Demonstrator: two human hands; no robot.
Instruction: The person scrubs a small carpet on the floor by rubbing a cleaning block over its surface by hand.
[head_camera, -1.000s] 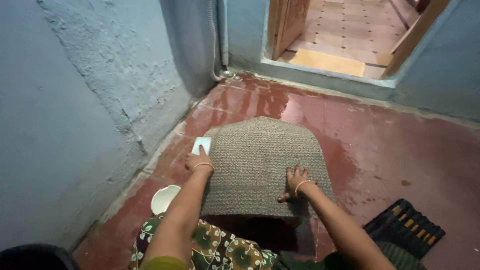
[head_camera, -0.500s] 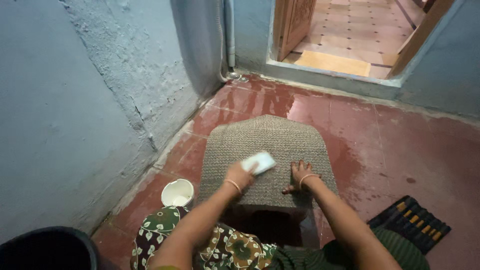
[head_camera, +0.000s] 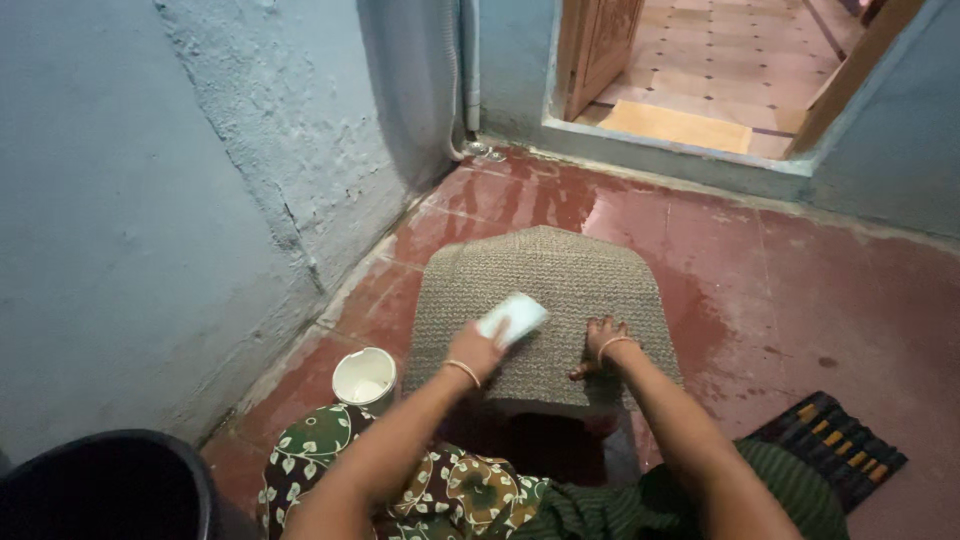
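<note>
A grey woven mat (head_camera: 540, 290) lies draped over a low support on the wet red floor. My left hand (head_camera: 478, 350) grips a pale blue-white bar, probably soap (head_camera: 513, 317), and presses it on the middle of the mat. My right hand (head_camera: 603, 341) rests flat on the mat's near right part, fingers spread, holding it down. A thin bangle circles each wrist.
A white cup (head_camera: 365, 379) stands on the floor left of the mat. A black bucket (head_camera: 105, 488) sits at the bottom left. A dark striped mat (head_camera: 830, 445) lies at the right. Blue walls (head_camera: 150, 200) close the left; an open doorway (head_camera: 690, 75) lies ahead.
My left hand carried the pale bar from the mat's left edge to its middle. My right hand stayed pressed on the mat. The view shifted slightly back, showing the bucket.
</note>
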